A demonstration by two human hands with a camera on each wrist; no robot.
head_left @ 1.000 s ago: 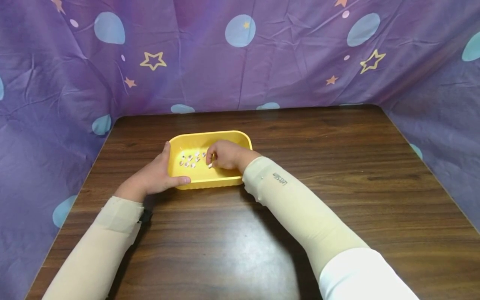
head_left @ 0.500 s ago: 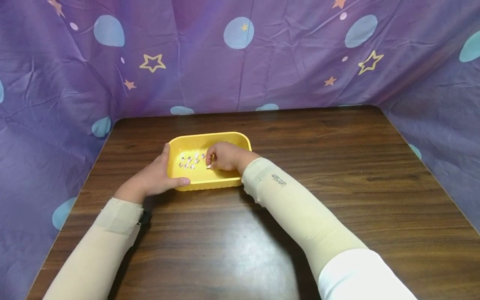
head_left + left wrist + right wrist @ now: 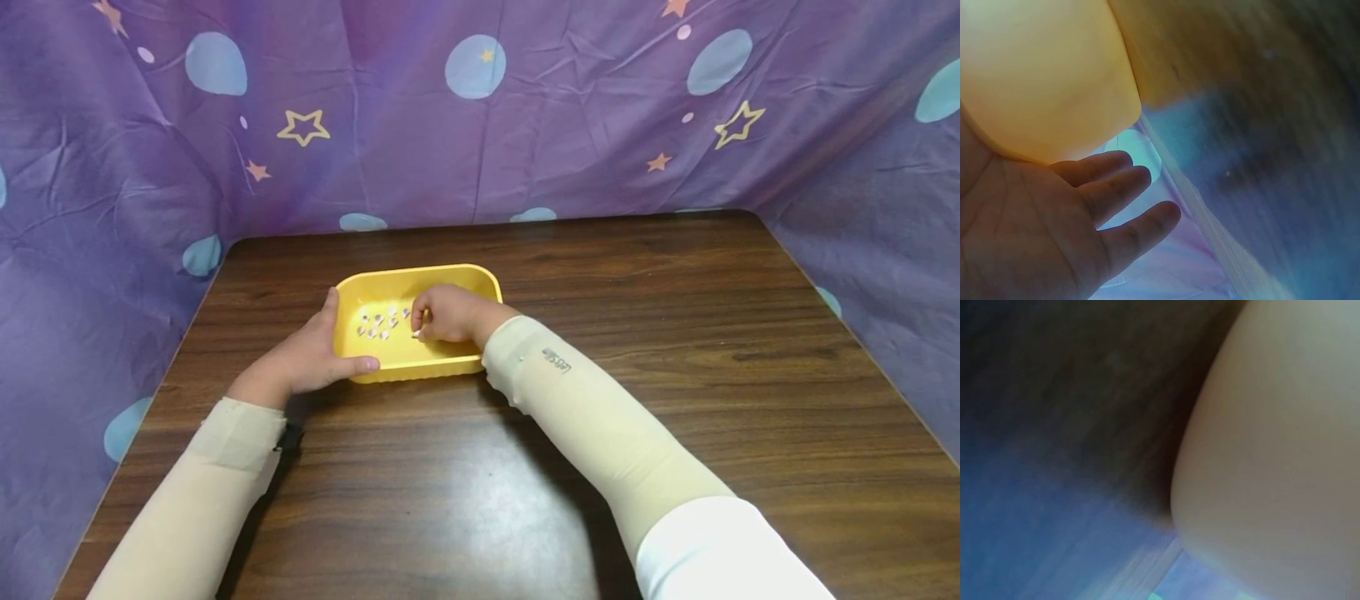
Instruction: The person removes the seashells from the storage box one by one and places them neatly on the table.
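Observation:
Near the table's middle sits a yellow plastic bin (image 3: 420, 365). My left hand (image 3: 300, 354) rests against its left end, with the thumb along the front rim and a finger at the back left corner. In the left wrist view, the fingers (image 3: 1125, 194) extend fairly straight past the bin's wall (image 3: 1054, 81). Inside the bin, my right hand (image 3: 450, 313) points down and pinches a small whitish piece (image 3: 417, 334) at the floor. Several similar small whitish pieces (image 3: 378, 320) lie in loose rows to its left. Their exact kind is too small to make out.
The bin stands on a dark wood-grain table (image 3: 675, 333). A purple curtain (image 3: 570, 125) with stars and blue dots hangs behind and at both sides. A blurred pale surface fills much of the right wrist view.
The right hand stays low in the bin, and the pinched piece has tilted slightly between its fingertips. The left hand and bin keep their places; the head view has shifted a little.

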